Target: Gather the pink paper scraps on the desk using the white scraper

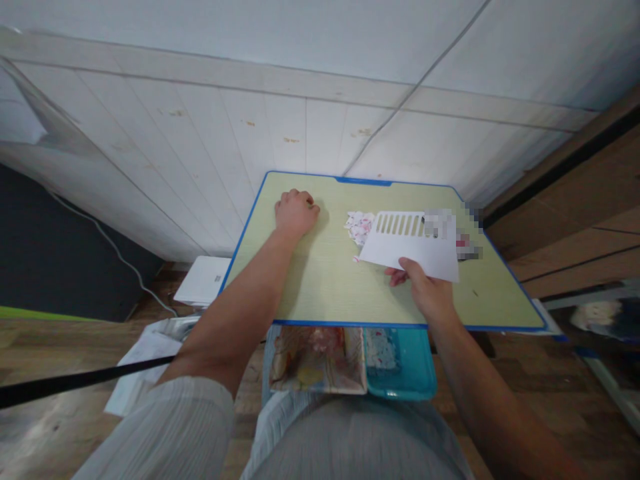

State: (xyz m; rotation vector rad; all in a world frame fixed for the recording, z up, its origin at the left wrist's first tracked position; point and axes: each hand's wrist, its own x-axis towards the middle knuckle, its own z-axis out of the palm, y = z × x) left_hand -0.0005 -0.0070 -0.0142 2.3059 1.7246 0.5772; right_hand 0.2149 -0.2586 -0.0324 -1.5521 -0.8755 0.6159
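My right hand [429, 293] grips the near edge of a white card [395, 251] with a row of slots cut along its far side. The thumb lies on top and the fingers are underneath. Beside the card's left end is a small pile of white and pink scraps [357, 225], partly covered by it. My left hand [296, 215] rests at the far left of the table, its fingers curled down. Whatever might be inside that hand is hidden. Under both hands is a pale table with a blue edge [320, 287].
Below the table's near edge sit a patterned box [345, 383] and a turquoise tub [415, 373]. A white box [200, 280] stands left of the table. A cable [387, 120] runs down the wall behind. Blurred items [467, 247] lie at the table's right.
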